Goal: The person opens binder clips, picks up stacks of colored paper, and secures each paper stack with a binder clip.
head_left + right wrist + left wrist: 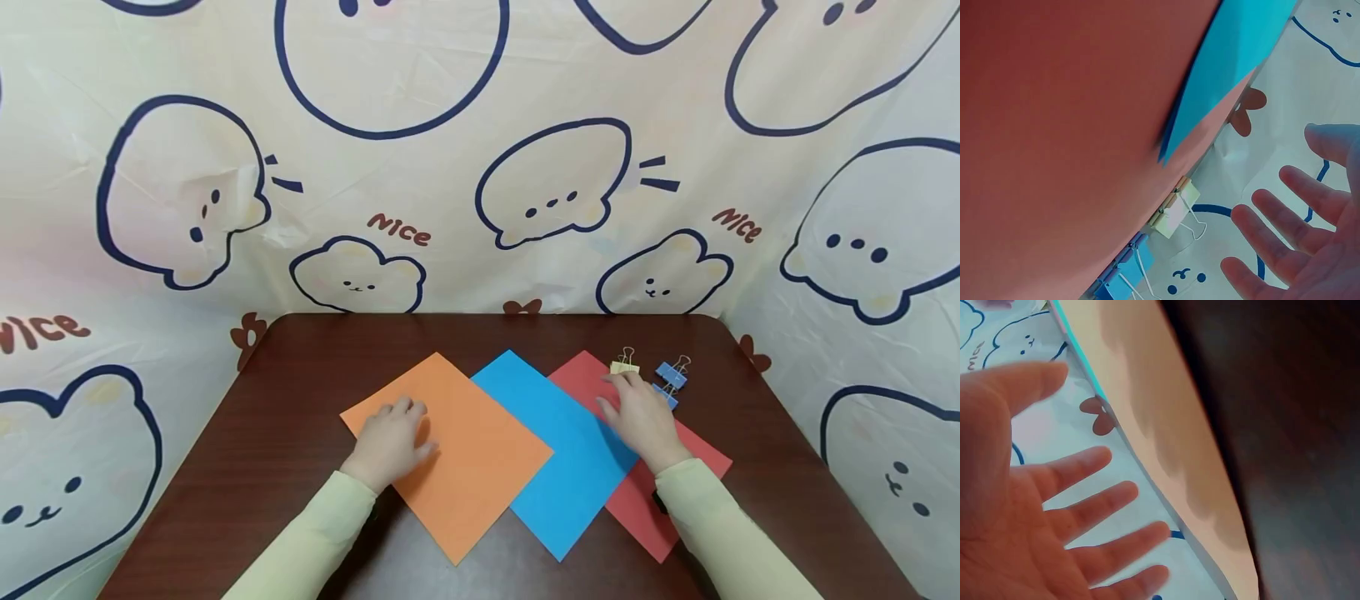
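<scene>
My left hand (388,442) hovers over the left part of an orange paper sheet (465,450), its fingers relaxed and holding nothing. In the left wrist view the fingers (1094,550) are spread apart from the sheet, whose surface shows their shadow. A blue sheet (558,508) lies partly under the orange one and overlaps a red sheet (652,521). Over the red sheet, my right hand (641,417) is loosely extended with nothing in it. Near its fingertips is a pale yellow binder clip (624,367), with a blue binder clip (671,375) and a second blue clip (666,397) beside it.
The sheets and clips lie on a dark brown wooden table (262,467). Around its back and sides hangs a pale curtain (450,183) printed with cartoon bears.
</scene>
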Motion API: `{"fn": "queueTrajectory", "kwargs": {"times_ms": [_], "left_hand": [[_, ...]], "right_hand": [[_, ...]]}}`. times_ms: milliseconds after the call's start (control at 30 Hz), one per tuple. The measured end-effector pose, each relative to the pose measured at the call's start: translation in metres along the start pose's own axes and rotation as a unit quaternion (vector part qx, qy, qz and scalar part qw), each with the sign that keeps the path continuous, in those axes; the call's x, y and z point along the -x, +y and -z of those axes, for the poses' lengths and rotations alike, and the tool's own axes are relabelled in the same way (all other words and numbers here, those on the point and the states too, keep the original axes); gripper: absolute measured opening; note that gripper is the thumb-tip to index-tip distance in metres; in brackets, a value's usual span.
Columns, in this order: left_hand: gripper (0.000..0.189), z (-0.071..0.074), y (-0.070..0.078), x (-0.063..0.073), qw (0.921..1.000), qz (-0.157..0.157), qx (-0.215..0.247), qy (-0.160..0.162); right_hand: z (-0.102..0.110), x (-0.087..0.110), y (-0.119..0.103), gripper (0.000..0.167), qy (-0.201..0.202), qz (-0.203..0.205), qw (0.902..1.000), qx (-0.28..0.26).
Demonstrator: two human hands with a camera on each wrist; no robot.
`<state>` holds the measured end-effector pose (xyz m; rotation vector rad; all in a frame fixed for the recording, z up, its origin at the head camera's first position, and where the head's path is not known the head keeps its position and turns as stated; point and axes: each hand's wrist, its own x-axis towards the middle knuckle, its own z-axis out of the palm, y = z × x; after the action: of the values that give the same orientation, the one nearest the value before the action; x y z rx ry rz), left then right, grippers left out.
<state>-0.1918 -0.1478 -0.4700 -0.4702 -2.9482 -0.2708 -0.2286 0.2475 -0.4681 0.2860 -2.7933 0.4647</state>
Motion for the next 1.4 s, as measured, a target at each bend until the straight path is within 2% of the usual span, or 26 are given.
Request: {"fn": "queueTrajectory", "kwargs": {"times_ms": [133, 300, 933, 1133, 1400], "left_hand": [[0.064, 0.000, 0.000, 0.005, 0.9989, 0.015, 0.014, -0.043], [0.067, -0.003, 0.001, 0.009, 0.9977, 0.017, 0.022, -0.061], [0.065, -0.004, -0.001, 0.009, 0.9970, 0.018, 0.004, -0.075], [0.064, -0.006, -0.001, 0.007, 0.9968, 0.022, 0.011, -0.076], [0.065, -0.007, -0.002, 0.007, 0.9968, 0.024, 0.006, -0.076]], "right_hand": [[-0.001, 0.000, 0.001, 0.043, 0.000, -0.001, 1.0000, 0.003], [-0.001, 0.000, 0.002, 0.043, 0.001, -0.003, 1.0000, 0.001], [0.006, -0.006, 0.004, 0.042, -0.005, -0.006, 1.0000, 0.002], [0.020, -0.020, 0.010, 0.038, -0.010, -0.002, 0.9999, 0.011], [0.046, -0.047, 0.021, 0.035, -0.018, -0.025, 0.9995, -0.009]]}}
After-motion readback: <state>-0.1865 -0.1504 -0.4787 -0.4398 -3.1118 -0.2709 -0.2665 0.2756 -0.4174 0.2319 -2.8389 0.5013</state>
